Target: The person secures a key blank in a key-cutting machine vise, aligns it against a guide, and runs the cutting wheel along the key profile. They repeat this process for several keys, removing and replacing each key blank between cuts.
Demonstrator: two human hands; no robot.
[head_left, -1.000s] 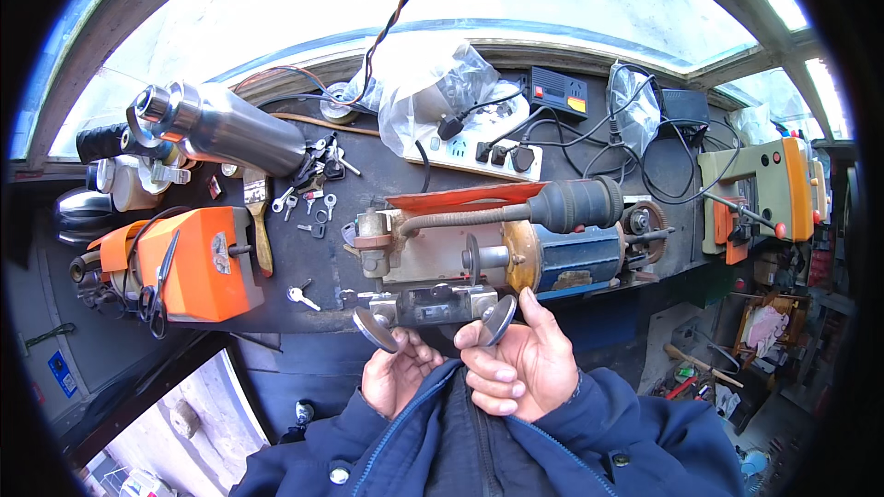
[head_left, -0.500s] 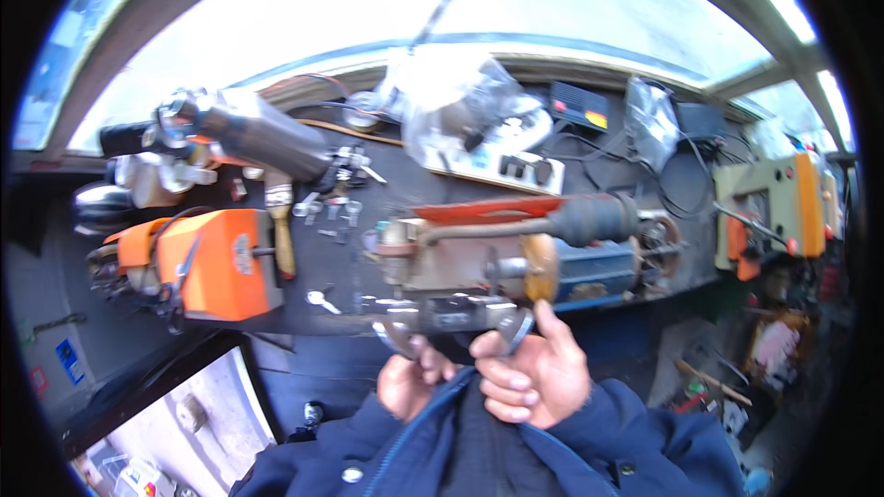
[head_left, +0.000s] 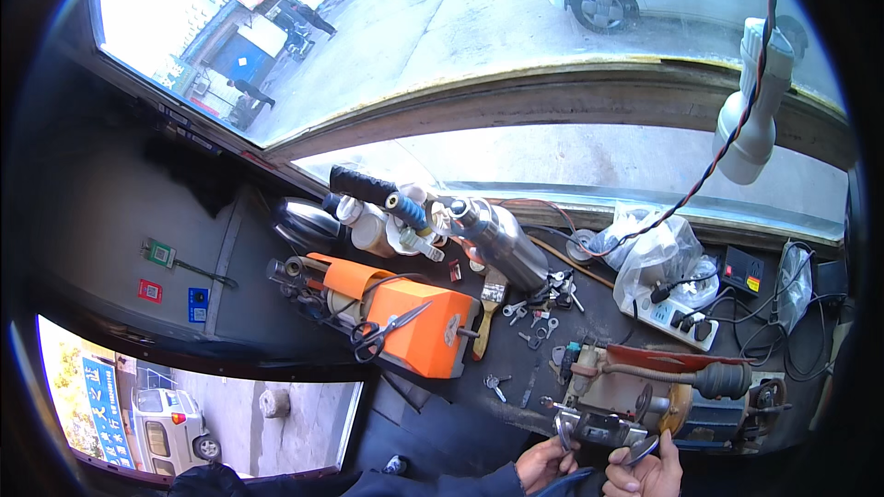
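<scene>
one motor-driven machine (head_left: 715, 421) at our lower right, our right hand (head_left: 649, 476) pinching its right knob (head_left: 642, 448), our left hand (head_left: 545, 466) against its left knob (head_left: 564, 430), grip unclear, one steel bottle (head_left: 508, 246) mid-frame, two clear bags (head_left: 657, 245) at right, contents indistinct

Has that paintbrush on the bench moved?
No: the paintbrush still lies just right of the orange machine; only the view has turned left.

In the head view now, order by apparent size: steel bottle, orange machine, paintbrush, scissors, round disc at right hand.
1. Orange machine
2. Steel bottle
3. Paintbrush and scissors: too alike to rank
4. Round disc at right hand
</scene>
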